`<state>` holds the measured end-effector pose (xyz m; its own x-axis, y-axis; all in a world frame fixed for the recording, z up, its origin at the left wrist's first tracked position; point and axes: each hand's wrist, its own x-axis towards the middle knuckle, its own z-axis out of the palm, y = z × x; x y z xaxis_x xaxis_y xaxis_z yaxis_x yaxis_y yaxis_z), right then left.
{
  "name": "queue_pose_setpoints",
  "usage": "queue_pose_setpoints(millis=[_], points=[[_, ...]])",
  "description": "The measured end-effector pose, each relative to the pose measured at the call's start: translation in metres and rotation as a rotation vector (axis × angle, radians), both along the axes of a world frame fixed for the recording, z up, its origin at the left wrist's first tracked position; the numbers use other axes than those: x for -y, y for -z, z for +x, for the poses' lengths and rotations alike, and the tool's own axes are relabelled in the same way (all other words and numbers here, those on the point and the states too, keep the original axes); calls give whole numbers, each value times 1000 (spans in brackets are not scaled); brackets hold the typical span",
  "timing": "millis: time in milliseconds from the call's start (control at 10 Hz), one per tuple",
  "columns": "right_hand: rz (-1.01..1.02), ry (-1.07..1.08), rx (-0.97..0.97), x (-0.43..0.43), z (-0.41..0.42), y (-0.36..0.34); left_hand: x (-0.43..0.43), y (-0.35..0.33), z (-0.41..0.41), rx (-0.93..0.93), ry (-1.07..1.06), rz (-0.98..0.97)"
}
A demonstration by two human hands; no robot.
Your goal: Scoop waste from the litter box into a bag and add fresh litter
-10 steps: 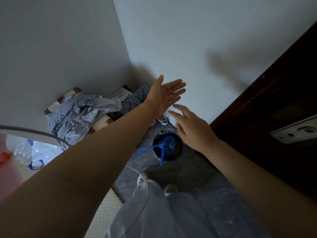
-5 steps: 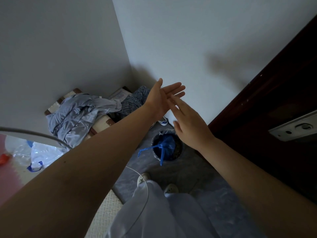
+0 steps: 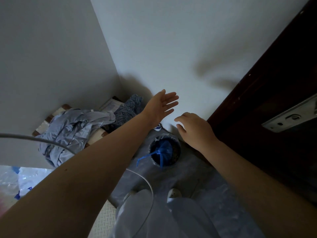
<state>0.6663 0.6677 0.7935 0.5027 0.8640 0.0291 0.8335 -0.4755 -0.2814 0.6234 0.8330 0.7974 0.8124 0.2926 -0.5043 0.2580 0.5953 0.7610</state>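
A tied blue bag (image 3: 163,149) with loose drawstrings sits inside a round bin (image 3: 176,152) on the floor by the wall. High above the bin, my left hand (image 3: 162,104) is stretched out with its palm turned right and fingers straight, holding nothing. My right hand (image 3: 193,129) hovers to the right of it, palm down, fingers loosely bent and empty. The two hands are apart. No litter box or scoop is in view.
A pile of light blue clothes (image 3: 72,133) lies on a low seat in the corner. Clear plastic bags (image 3: 15,181) lie at the lower left. A dark wooden door (image 3: 274,93) with a metal latch plate (image 3: 289,117) stands on the right. My feet (image 3: 174,194) stand on a grey mat.
My hands met palm to palm half a second ago and have now parted. The right hand has dropped lower and to the right.
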Motion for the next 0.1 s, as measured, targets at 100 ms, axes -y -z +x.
queue_pose_setpoints(millis=[100], points=[[35,103,18,-13,-6,-6,-11,4,1,41,43,-62]])
